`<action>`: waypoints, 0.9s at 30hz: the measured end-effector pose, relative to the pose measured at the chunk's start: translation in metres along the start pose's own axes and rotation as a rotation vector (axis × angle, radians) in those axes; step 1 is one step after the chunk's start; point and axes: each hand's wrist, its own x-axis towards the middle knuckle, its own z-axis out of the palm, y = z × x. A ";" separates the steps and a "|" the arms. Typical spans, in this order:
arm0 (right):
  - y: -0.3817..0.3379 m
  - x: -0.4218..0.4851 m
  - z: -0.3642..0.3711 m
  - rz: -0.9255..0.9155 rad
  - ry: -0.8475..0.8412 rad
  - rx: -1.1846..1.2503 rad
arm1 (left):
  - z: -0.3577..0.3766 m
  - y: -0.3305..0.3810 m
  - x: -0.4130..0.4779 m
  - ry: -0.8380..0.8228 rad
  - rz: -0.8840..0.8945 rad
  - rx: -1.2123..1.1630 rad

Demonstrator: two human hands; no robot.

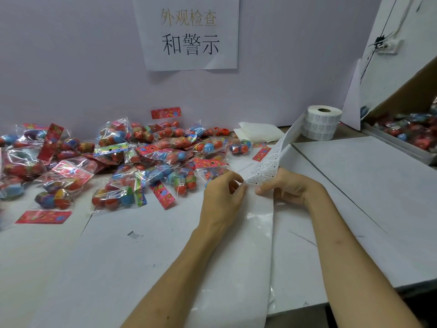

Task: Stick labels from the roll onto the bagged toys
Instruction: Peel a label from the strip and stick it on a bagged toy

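Nearest, right hand (289, 185) gripping strip (266, 168), left hand (222, 192) pinching its lower edge, apparently peeling. At 1 o'clock, roll (322, 123) feeding strip. At 10 o'clock, toys (165, 155) heaped, none visibly labelled; sticking entirely ahead.

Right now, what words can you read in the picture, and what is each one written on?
"外观检查": top line, faded gold, on the white paper sign on the wall.
"和警示": bottom line, black, on the same sign.
Label strip, held by the right hand: print too small to read.
Label roll: print too small to read.
Bagged toys: card print too blurred to read.
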 end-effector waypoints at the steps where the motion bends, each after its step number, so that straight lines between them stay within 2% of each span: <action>1: 0.000 0.000 0.000 0.003 -0.001 -0.013 | 0.000 0.000 0.000 0.002 -0.028 -0.007; 12: -0.002 0.000 -0.001 0.047 0.008 -0.050 | 0.001 0.008 0.005 0.041 -0.250 -0.058; 23: -0.001 -0.002 0.001 0.048 0.021 -0.100 | 0.001 0.005 0.006 0.006 -0.199 0.033; 27: -0.004 -0.003 0.001 0.053 0.032 -0.090 | 0.001 0.003 0.007 0.029 -0.207 -0.028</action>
